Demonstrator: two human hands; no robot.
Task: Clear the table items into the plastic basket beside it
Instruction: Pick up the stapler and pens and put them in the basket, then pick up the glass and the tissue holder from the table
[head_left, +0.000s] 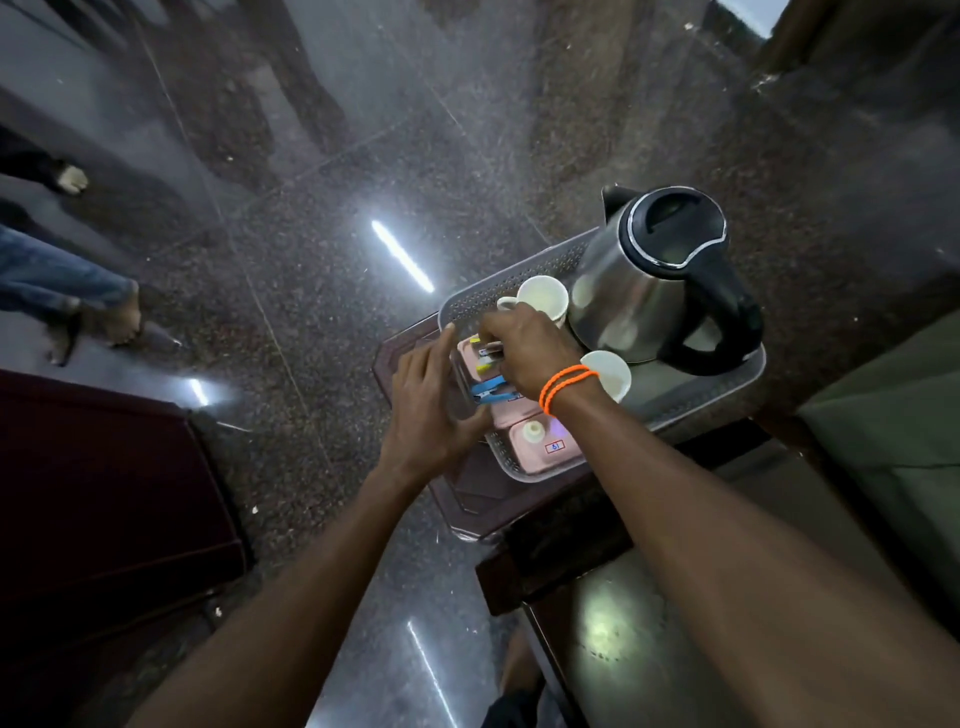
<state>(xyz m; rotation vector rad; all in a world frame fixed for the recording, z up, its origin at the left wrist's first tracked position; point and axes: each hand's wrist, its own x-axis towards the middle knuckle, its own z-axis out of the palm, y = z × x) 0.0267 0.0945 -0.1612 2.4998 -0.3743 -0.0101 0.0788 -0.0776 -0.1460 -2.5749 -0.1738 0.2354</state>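
Polished dark granite floor reflects strip lights around a low counter (524, 540), where a grey plastic basket (498, 296) with a perforated wall sits on a dark stand. Already in the basket are a steel kettle (639, 291) with a black lid and handle, two white cups (543, 296) and a pink box (540, 452) with a white cap.

The person's right hand (524, 353), an orange band at the wrist, is closed around a bunch of small sachets (491, 392), some blue and some yellow, just above the basket's near corner. The left hand (431, 415) is spread wide with its fingers flat against the basket's outer wall, steadying it.

Such sachets look light, thin and slippery, likely to fan out or slide apart, so pinching them as a stack across the middle seems safest. The cups look breakable and best taken by the handle.
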